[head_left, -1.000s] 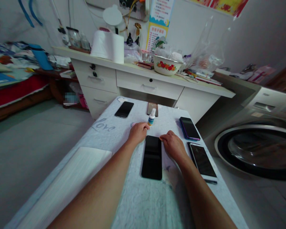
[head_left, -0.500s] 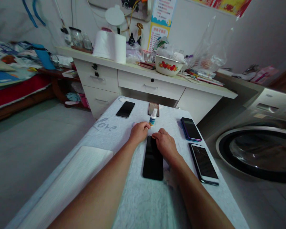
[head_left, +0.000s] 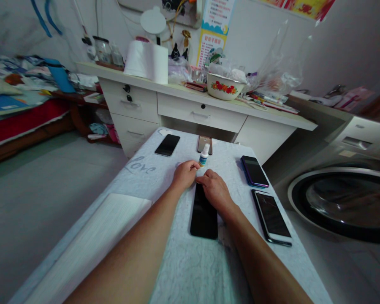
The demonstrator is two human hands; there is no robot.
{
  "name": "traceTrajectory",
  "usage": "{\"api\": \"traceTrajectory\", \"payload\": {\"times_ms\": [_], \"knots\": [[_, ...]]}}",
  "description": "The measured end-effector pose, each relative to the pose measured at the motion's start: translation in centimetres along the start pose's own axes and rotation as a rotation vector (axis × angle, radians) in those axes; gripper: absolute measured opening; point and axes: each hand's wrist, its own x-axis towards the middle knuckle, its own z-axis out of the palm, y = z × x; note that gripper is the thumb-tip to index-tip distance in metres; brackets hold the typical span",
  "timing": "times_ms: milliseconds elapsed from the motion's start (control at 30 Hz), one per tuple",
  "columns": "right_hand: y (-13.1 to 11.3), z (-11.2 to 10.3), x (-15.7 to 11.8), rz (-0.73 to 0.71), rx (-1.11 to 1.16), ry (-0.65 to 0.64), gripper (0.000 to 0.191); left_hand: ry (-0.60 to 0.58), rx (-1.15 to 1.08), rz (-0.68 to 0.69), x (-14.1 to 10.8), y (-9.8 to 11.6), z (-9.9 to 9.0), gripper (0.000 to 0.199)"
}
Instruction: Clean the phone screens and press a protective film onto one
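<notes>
A black smartphone (head_left: pixel 204 217) lies screen up on the cloth-covered table. My right hand (head_left: pixel 215 189) rests over its far end, fingers bent together and pressed down at the top edge; what is under the fingertips, if anything, is hidden. Just left of that end, my left hand (head_left: pixel 185 174) is closed, thumb against the curled fingers, and I cannot make out what is in it. Close beyond the left fingertips stands a small white spray bottle (head_left: pixel 203 157) with a blue and yellow label, upright.
Another phone (head_left: pixel 167 145) lies far left, and a gold-brown one (head_left: pixel 205 144) behind the bottle. Along the right edge are a purple-edged phone (head_left: pixel 255 171) and a white-framed phone (head_left: pixel 273 216) on something dark. White sheets (head_left: pixel 95 240) lie left. A washing machine (head_left: pixel 338 169) stands right.
My right hand has slid left across the phone's far end, its fingertips now nearer its left corner. My left hand and the bottle have hardly moved.
</notes>
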Motion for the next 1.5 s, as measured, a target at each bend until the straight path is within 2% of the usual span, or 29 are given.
{"api": "traceTrajectory", "payload": {"times_ms": [333,633,767,1067,1333,1500], "knots": [[-0.1,-0.8,-0.8,-0.078,0.104,-0.080,0.030,-0.011,-0.024,0.021,0.1,-0.4,0.1,0.023],[-0.1,-0.2,-0.5,0.025,0.028,-0.006,0.029,-0.043,-0.012,0.015,0.0,-0.5,0.1,0.022],[0.0,-0.2,-0.5,0.050,0.000,0.004,0.027,-0.100,-0.011,0.045,0.1,-0.4,-0.2,0.022],[0.1,-1.1,-1.2,0.009,0.107,-0.064,0.028,-0.186,0.234,0.167,-0.1,0.6,-1.5,0.014],[-0.2,-1.9,-2.5,-0.101,0.211,-0.120,0.028,-0.249,0.258,0.133,-0.3,0.7,-1.6,0.011],[0.5,-1.7,-2.5,-0.033,0.179,-0.096,0.027,-0.268,0.267,0.141,-0.3,0.8,-1.7,0.012]]}}
